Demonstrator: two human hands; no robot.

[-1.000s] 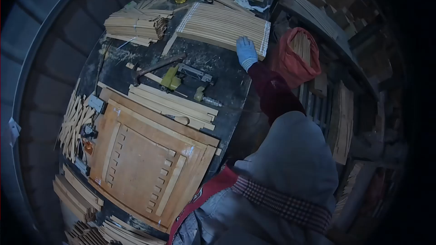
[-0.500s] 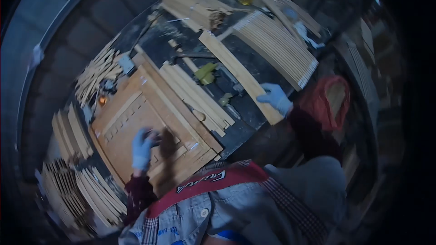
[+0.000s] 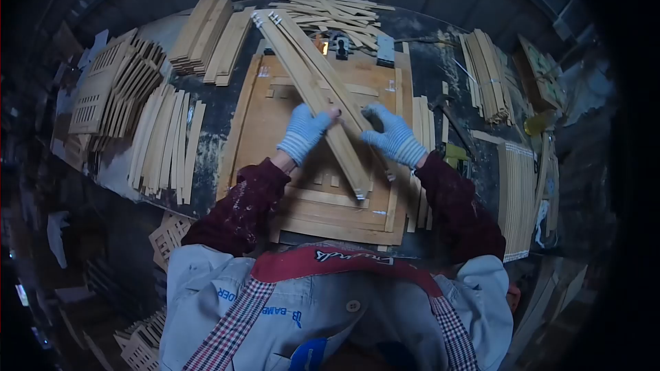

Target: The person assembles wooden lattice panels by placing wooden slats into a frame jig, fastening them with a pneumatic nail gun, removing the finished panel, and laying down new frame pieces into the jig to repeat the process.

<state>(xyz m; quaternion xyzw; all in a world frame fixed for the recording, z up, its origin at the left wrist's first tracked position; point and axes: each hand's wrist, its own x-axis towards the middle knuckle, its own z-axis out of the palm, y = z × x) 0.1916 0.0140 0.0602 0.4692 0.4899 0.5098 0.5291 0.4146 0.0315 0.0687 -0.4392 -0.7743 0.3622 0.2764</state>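
Head view: left hand (image 3: 304, 130) has fingers wrapped round one slat (image 3: 300, 86), right hand (image 3: 393, 134) grips a second slat (image 3: 323, 70), both slanting above the wooden board (image 3: 265, 141); loose strips (image 3: 330, 10) lie beyond that board

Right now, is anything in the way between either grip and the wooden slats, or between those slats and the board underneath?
Nothing visible: the left grip holds one slat, and the right grip is at another slat. No obstacle shows between them and the board, though part is hidden.
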